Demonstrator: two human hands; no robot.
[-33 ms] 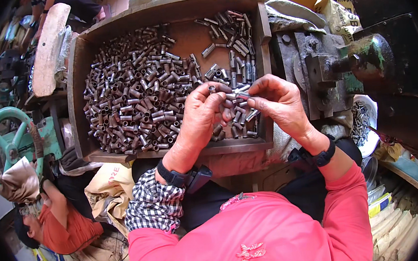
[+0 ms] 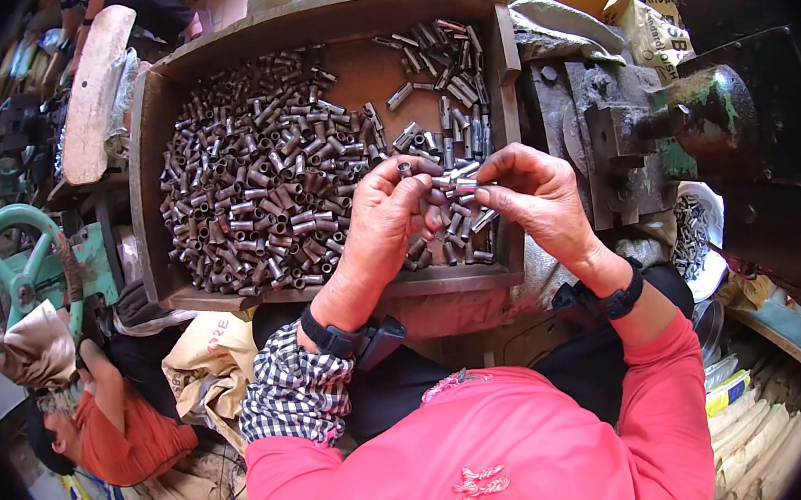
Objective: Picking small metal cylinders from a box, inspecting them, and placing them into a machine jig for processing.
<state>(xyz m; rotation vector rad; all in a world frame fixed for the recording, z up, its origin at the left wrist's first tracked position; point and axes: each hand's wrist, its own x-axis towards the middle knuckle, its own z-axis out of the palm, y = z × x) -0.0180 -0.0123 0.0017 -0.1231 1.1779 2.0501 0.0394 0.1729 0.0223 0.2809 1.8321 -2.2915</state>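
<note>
Over the four o'clock part of the wooden tray, your left hand has its fingers clamped on a small metal sleeve, while your right hand pinches a shiny tube between thumb and forefinger. Inside, a sleeve heap spreads at nine o'clock; slim tubes lie at two. Beyond the tray, at three, stands a dark machine.

1. We look down from a camera on the head.
2. We see the left hand and right hand close by, the pink shirt even closer.
3. Our wide view bends straight edges.
</note>
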